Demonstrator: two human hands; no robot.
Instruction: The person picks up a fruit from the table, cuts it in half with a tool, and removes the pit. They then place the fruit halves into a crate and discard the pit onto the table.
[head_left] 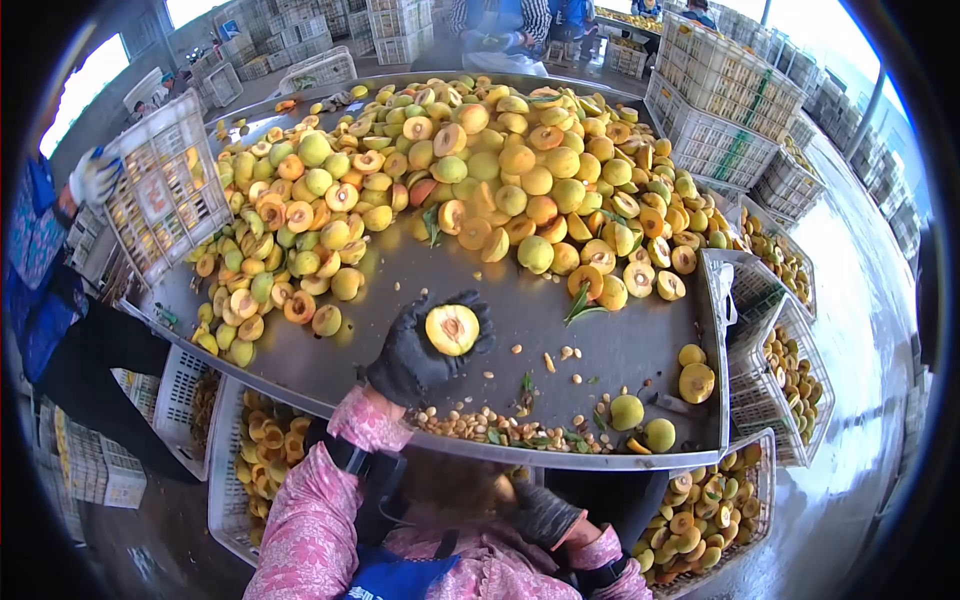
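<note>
My left hand, in a black glove, is over the near part of the metal table. Its fingers curl round a peach half whose pale cut face, with a brown hollow, points up. My right hand, in a dark grey glove, is below the table's front edge, close to my body. Motion blurs its fingers, and a blurred orange-brown patch shows beside them. A large heap of yellow peaches, many of them halved, covers the far side of the table. Loose peach stones and leaf scraps lie along the near edge.
The metal table has a raised rim. Crates of peach halves stand at its right and below its front edge. At left, another person's gloved hand holds a tilted crate. More stacked crates and people are behind.
</note>
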